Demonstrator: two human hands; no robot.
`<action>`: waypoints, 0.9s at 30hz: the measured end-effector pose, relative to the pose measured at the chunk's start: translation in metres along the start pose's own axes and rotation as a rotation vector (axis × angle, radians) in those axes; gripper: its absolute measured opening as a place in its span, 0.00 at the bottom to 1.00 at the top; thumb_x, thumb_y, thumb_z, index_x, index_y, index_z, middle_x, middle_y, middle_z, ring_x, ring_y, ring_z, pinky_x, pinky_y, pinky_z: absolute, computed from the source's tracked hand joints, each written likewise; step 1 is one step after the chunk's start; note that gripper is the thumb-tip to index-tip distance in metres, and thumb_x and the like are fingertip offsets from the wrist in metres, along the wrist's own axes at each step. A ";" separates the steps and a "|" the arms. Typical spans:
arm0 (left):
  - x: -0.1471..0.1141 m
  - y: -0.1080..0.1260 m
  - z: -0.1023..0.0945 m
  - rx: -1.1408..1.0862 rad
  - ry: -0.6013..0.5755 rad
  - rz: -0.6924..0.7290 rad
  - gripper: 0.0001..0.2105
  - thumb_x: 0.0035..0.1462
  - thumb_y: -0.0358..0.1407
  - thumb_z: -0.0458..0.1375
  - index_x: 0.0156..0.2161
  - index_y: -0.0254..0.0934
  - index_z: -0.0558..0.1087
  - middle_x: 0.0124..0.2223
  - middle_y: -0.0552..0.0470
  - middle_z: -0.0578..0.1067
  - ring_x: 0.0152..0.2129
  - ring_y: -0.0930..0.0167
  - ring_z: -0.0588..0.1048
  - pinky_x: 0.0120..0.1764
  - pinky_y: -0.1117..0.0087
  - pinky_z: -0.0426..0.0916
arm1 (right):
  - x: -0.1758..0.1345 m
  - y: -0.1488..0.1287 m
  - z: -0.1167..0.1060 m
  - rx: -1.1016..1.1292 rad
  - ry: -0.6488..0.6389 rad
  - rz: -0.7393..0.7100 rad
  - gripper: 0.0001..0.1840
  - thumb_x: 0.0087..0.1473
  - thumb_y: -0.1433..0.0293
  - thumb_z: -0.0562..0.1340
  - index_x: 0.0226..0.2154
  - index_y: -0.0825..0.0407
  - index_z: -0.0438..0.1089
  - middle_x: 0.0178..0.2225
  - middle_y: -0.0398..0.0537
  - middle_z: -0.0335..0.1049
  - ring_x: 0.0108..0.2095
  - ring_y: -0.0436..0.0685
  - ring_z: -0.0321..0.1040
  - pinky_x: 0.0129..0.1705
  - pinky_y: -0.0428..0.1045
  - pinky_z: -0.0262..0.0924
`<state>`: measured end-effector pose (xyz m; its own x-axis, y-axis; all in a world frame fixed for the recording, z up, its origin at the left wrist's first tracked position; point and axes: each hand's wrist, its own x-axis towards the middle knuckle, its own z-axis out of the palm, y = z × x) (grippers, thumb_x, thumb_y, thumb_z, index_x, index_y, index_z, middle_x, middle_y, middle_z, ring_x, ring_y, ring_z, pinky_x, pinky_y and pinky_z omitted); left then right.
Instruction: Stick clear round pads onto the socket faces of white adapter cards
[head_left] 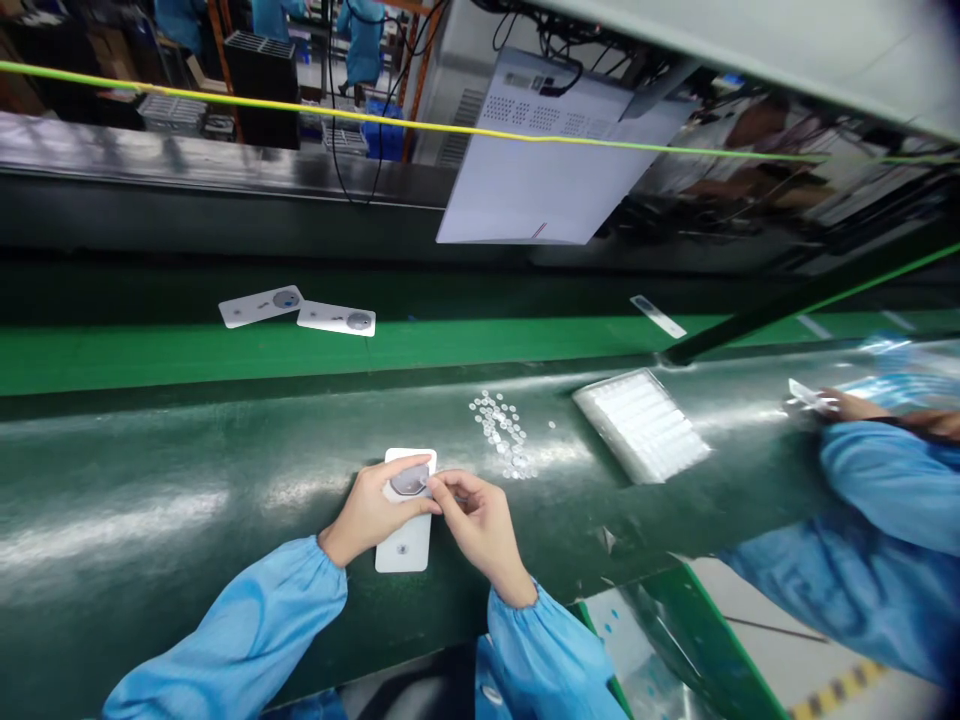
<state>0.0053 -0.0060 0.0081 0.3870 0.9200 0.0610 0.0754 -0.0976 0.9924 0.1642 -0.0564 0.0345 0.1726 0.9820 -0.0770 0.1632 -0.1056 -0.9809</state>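
A white rectangular panel with rounded corners lies on the green worktop in front of me, with a small dark mark near its lower end. My left hand holds it from the left, thumb and fingers curved around a grey oval area at its upper end. At the right edge of that oval, my right hand pinches thumb and forefinger together. Whatever sits between those fingertips is too small to make out. Many small clear round pieces are scattered beyond my right hand.
A clear-wrapped pack of white strips lies to the right. Similar panels rest on the green belt behind. A co-worker's blue sleeve reaches in at right. A grey-white monitor back hangs above.
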 end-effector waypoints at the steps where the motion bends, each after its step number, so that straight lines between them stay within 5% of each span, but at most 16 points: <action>1: 0.000 -0.001 0.000 0.006 0.001 0.010 0.25 0.47 0.37 0.73 0.53 0.40 0.79 0.50 0.48 0.82 0.46 0.60 0.80 0.50 0.64 0.72 | 0.000 0.000 0.000 0.005 0.002 -0.004 0.20 0.56 0.52 0.67 0.31 0.53 0.76 0.25 0.48 0.74 0.26 0.54 0.69 0.25 0.46 0.63; 7: 0.002 -0.002 0.002 -0.043 -0.014 0.091 0.06 0.59 0.36 0.65 0.38 0.37 0.83 0.40 0.50 0.84 0.38 0.66 0.82 0.44 0.69 0.74 | 0.000 -0.004 -0.004 0.031 -0.015 -0.038 0.18 0.56 0.53 0.67 0.30 0.52 0.75 0.18 0.41 0.64 0.19 0.50 0.59 0.20 0.45 0.55; 14: 0.001 0.004 0.000 -0.007 0.000 0.160 0.05 0.61 0.33 0.63 0.37 0.36 0.82 0.39 0.50 0.84 0.37 0.67 0.82 0.42 0.71 0.73 | 0.001 0.000 -0.005 0.036 -0.003 0.031 0.21 0.54 0.50 0.68 0.29 0.53 0.75 0.18 0.40 0.61 0.18 0.48 0.55 0.18 0.44 0.49; 21: 0.000 -0.007 0.001 0.082 0.017 0.218 0.07 0.62 0.35 0.63 0.41 0.42 0.84 0.39 0.52 0.84 0.34 0.67 0.82 0.39 0.70 0.72 | 0.004 -0.003 -0.014 0.211 -0.181 0.273 0.25 0.50 0.48 0.70 0.27 0.54 0.74 0.15 0.36 0.57 0.15 0.45 0.49 0.16 0.43 0.45; 27: 0.000 -0.012 0.002 0.078 -0.006 0.187 0.08 0.58 0.35 0.67 0.44 0.44 0.84 0.43 0.51 0.84 0.38 0.65 0.82 0.42 0.69 0.73 | 0.004 -0.009 -0.016 0.172 -0.172 0.261 0.25 0.48 0.47 0.71 0.27 0.54 0.73 0.16 0.36 0.58 0.15 0.44 0.50 0.16 0.43 0.47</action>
<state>0.0065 -0.0060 -0.0043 0.4066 0.8808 0.2426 0.0729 -0.2960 0.9524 0.1790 -0.0542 0.0459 0.0186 0.9391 -0.3431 -0.0335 -0.3424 -0.9389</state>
